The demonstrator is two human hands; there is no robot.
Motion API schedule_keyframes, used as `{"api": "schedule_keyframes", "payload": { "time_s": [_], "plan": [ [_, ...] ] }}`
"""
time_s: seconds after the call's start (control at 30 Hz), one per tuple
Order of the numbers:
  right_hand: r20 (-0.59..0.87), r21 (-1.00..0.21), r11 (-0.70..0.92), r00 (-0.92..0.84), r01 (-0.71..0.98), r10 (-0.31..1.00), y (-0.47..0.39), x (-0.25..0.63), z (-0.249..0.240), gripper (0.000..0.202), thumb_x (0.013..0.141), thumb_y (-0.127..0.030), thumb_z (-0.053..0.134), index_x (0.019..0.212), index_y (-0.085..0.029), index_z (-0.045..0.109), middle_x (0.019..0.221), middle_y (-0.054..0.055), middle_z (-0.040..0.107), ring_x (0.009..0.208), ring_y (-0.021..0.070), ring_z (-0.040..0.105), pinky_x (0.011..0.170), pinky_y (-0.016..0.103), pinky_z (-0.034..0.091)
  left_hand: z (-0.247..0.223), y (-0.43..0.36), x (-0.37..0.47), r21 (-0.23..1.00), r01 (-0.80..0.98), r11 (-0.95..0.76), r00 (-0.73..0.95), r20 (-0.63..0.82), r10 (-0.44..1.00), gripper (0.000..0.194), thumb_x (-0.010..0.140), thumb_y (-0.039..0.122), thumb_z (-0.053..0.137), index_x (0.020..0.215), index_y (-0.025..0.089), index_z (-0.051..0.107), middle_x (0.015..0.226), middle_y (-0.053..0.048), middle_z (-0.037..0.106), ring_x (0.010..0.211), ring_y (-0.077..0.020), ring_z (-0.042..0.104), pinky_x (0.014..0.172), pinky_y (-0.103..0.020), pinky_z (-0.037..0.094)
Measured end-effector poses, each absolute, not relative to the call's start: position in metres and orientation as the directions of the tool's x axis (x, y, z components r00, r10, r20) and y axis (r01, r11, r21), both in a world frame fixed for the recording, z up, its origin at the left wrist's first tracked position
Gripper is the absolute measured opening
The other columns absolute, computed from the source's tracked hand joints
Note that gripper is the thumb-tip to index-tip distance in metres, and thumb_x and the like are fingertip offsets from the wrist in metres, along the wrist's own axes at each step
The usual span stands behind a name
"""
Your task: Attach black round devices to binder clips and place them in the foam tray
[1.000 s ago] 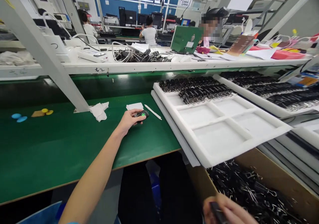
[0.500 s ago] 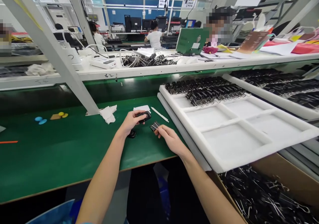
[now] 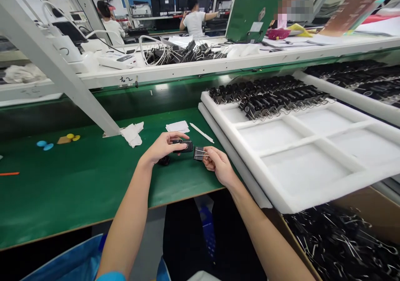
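Left fingers [image 3: 177,146] around one black device [image 3: 188,146], right fingers [image 3: 213,153] around one binder clip [image 3: 198,153], one white pen [image 3: 201,133] nearby

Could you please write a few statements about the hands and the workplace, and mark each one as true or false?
1. The left hand holds a black device. True.
2. The right hand holds a screwdriver. False: it holds a binder clip.
3. A white pen lies between the paper slips and the white tray. True.
4. The cardboard box contains cloths. False: it contains a heap of black clips.
5. Blue round pieces lie on the green table. True.
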State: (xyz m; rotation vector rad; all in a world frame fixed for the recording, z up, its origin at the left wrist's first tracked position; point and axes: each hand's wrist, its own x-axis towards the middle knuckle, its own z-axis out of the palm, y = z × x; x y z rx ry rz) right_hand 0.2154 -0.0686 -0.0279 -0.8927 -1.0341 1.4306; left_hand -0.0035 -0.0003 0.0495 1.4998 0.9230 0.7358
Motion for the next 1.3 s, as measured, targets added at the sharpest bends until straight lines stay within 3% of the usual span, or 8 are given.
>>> {"api": "schedule_keyframes", "payload": {
  "time_s": [0.2, 0.37, 0.8, 1.07, 1.2, 1.3],
  "plan": [
    [0.103, -0.967, 0.074, -0.107, -0.245, 0.989, -0.072, 0.215, -0.03, 0.056, 0.092, -0.063, 0.069, 0.116, -0.013, 0.068, 0.074, 0.002, 0.055, 0.06, 0.0139, 0.044, 0.053, 0.026, 0.033, 0.052, 0.001, -0.013, 0.972, 0.227, -0.057, 0.525, -0.073, 0.848, 0.031, 0.073, 0.035, 0.085, 0.099, 0.019, 0.082, 0.082, -0.009, 0.072, 0.065, -0.0199, 0.065, 0.059, -0.029, 0.053],
    [0.14, -0.989, 0.133, -0.119, -0.062, 0.983, -0.075, 0.217, -0.033, 0.053, 0.097, -0.062, 0.063, 0.124, -0.017, 0.07, 0.095, 0.008, 0.067, 0.085, 0.0216, 0.06, 0.072, 0.03, 0.048, 0.051, 0.001, -0.011, 0.95, 0.29, -0.118, 0.598, -0.083, 0.797, 0.031, 0.076, 0.035, 0.082, 0.103, 0.02, 0.083, 0.089, -0.01, 0.076, 0.063, -0.0191, 0.065, 0.057, -0.029, 0.052],
    [0.173, -0.984, 0.176, -0.096, 0.02, 0.98, -0.077, 0.215, -0.031, 0.05, 0.1, -0.059, 0.059, 0.123, -0.016, 0.07, 0.093, 0.008, 0.067, 0.082, 0.0221, 0.061, 0.069, 0.03, 0.047, 0.058, -0.004, -0.008, 0.937, 0.326, -0.129, 0.623, -0.11, 0.775, 0.03, 0.078, 0.034, 0.079, 0.105, 0.022, 0.084, 0.08, -0.008, 0.076, 0.061, -0.0178, 0.061, 0.055, -0.027, 0.048],
    [0.182, -0.982, 0.185, -0.096, 0.021, 0.979, -0.076, 0.211, -0.02, 0.047, 0.098, -0.051, 0.057, 0.128, -0.015, 0.065, 0.081, 0.003, 0.061, 0.073, 0.0197, 0.057, 0.066, 0.03, 0.045, 0.058, -0.003, -0.012, 0.921, 0.352, -0.164, 0.663, -0.122, 0.739, 0.036, 0.08, 0.04, 0.078, 0.11, 0.02, 0.081, 0.09, -0.008, 0.077, 0.066, -0.0163, 0.062, 0.061, -0.027, 0.049],
    [0.073, -0.995, 0.084, -0.173, 0.054, 0.982, -0.093, 0.201, 0.005, 0.046, 0.091, -0.048, 0.066, 0.122, -0.015, 0.068, 0.082, 0.002, 0.061, 0.069, 0.0178, 0.057, 0.063, 0.029, 0.045, 0.06, -0.006, -0.012, 0.92, 0.345, -0.185, 0.73, -0.139, 0.669, 0.051, 0.081, 0.047, 0.078, 0.124, 0.021, 0.074, 0.091, -0.007, 0.075, 0.078, -0.0196, 0.066, 0.071, -0.029, 0.052],
    [-0.012, -0.995, 0.001, -0.131, 0.096, 0.991, -0.123, 0.202, 0.039, 0.04, 0.091, -0.047, 0.07, 0.114, -0.015, 0.069, 0.083, 0.004, 0.065, 0.069, 0.019, 0.061, 0.063, 0.029, 0.049, 0.064, -0.004, -0.024, 0.941, 0.286, -0.181, 0.731, -0.092, 0.676, 0.059, 0.092, 0.059, 0.061, 0.139, 0.023, 0.063, 0.108, -0.011, 0.074, 0.094, -0.023, 0.068, 0.082, -0.032, 0.054]
  ]
}}
